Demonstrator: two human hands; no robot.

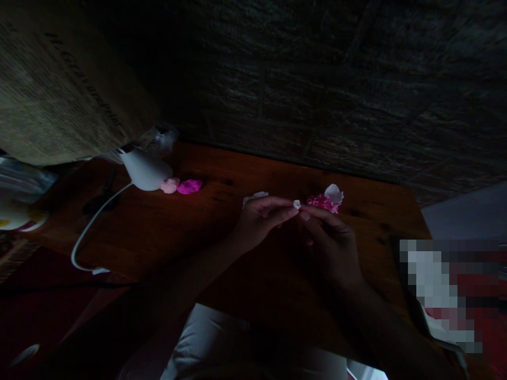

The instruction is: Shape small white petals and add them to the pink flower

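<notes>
A small white piece (297, 204), which looks like soft clay, is held up over the wooden table between my fingertips. The thumb and index finger of my left hand (257, 220) pinch it from the left. My right hand (331, 237) has its thumb and index finger pressed together at the right edge of the piece. Just behind my right hand lies a pink ruffled flower-like piece (322, 202), with a white petal-like piece (334, 193) against it. Partly hidden behind my left hand is a flat white piece (259, 196).
A light pink lump (170, 185) and a magenta lump (190, 186) sit beside a white cone-shaped object (144, 169) with a cable (81, 237). A dark brick-patterned wall (269, 95) borders the table (222, 227). A large printed paper sheet (67, 89) hangs at upper left.
</notes>
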